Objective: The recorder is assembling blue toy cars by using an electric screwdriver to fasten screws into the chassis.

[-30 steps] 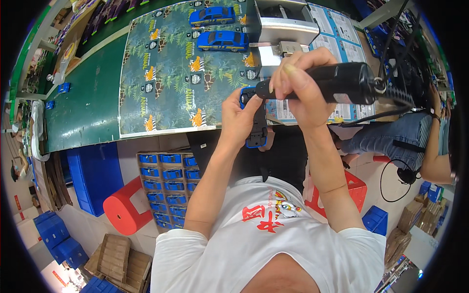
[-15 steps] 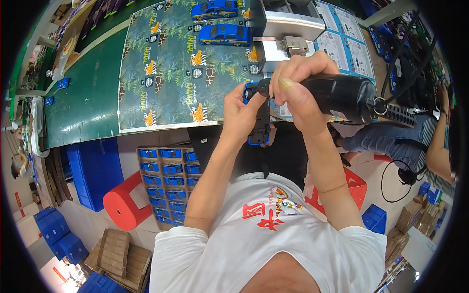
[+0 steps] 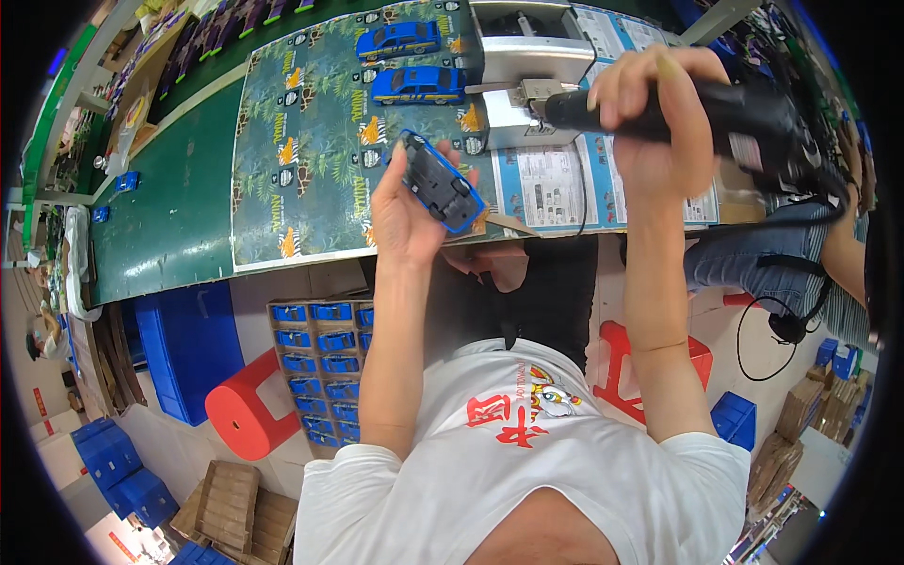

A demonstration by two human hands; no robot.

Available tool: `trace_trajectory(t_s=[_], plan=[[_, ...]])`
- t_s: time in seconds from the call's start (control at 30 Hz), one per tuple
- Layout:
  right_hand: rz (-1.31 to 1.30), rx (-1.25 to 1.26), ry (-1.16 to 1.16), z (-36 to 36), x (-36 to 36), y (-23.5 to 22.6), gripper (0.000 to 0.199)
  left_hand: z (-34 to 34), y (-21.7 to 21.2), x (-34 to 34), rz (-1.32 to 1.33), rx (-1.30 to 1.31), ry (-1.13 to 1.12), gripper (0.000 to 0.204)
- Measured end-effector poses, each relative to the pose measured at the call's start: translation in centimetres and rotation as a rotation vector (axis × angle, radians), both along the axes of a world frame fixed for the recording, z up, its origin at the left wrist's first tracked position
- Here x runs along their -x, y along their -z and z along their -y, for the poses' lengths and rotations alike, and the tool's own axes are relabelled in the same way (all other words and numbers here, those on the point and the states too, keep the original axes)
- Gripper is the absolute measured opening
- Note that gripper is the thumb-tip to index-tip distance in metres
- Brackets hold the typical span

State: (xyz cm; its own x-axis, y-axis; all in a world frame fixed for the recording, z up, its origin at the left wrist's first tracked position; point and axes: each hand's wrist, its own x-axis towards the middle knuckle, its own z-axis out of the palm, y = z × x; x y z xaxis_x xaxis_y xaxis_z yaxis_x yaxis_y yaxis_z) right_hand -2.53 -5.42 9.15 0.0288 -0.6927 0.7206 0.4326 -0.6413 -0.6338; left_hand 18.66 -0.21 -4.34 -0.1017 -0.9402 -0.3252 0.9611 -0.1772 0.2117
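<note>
In my left hand lies a blue toy car, tilted, with its black underside showing. My right hand is closed around a black electric screwdriver, and a cable hangs from its rear end. The tool's tip is at a small metal fitting on the front of a silver metal box. Whether the tip touches the fitting, I cannot tell. Left of the box, two blue toy cars stand on their wheels on a patterned printed sheet.
The green bench holds printed sheets right of the patterned one. A cardboard tray of blue cars stands below its edge, beside a red stool and a blue bin. Another person's jeans-clad leg shows at right.
The screwdriver has come away from the car and moved right and up to the metal box. My left hand has shifted left, turning the car's underside into view.
</note>
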Motion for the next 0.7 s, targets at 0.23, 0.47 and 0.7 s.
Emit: trace_trajectory(t_s=[0.23,0.47,0.7], plan=[[-0.094,-0.087,0.094,2.4,0.0,1.0,0.007,-0.4,0.1,1.0,0.487,0.107,-0.009,0.046],[-0.214,-0.299,0.298,1.5,-3.4,-1.5,0.023,-0.1,0.5,0.5,0.348,0.065,-0.014,0.052],[-0.176,-0.388,-0.039,-0.1,-0.7,0.5,0.013,0.2,1.6,0.8,0.410,0.158,-0.014,0.058]])
